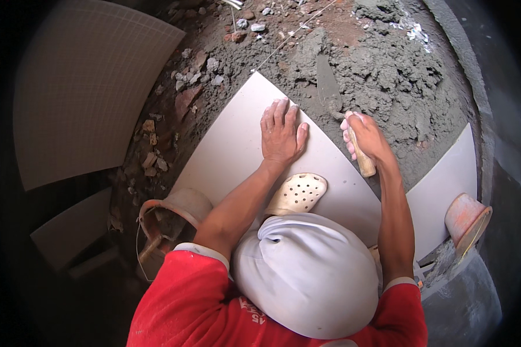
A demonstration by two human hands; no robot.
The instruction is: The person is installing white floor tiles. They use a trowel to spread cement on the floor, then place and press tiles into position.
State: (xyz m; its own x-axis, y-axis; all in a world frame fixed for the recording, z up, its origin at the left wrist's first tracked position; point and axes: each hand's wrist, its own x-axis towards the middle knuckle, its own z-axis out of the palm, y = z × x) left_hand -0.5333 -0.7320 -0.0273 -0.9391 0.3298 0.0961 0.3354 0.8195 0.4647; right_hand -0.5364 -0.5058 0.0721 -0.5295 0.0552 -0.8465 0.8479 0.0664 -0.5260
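My left hand [282, 132] lies flat on a large white tile [220, 150], fingers stretched out near its far right edge. My right hand [367, 139] is closed round the wooden handle of a trowel [329, 84]. The trowel's grey-coated blade points away from me and rests at the wet grey mortar [396, 75], just beyond the tile's edge. A cream perforated clog [300, 192] stands on the tile between my forearms. Part of the tile is hidden behind my left arm and a round white cloth-covered shape [307, 272].
Left of the tile stands a bucket [188, 202] with a tool inside. A second white tile [443, 191] and a tipped small bucket [466, 220] are at the right. A large tile panel [92, 87] is far left, beside rubble [156, 156]. A string [295, 36] runs from the tile's far corner.
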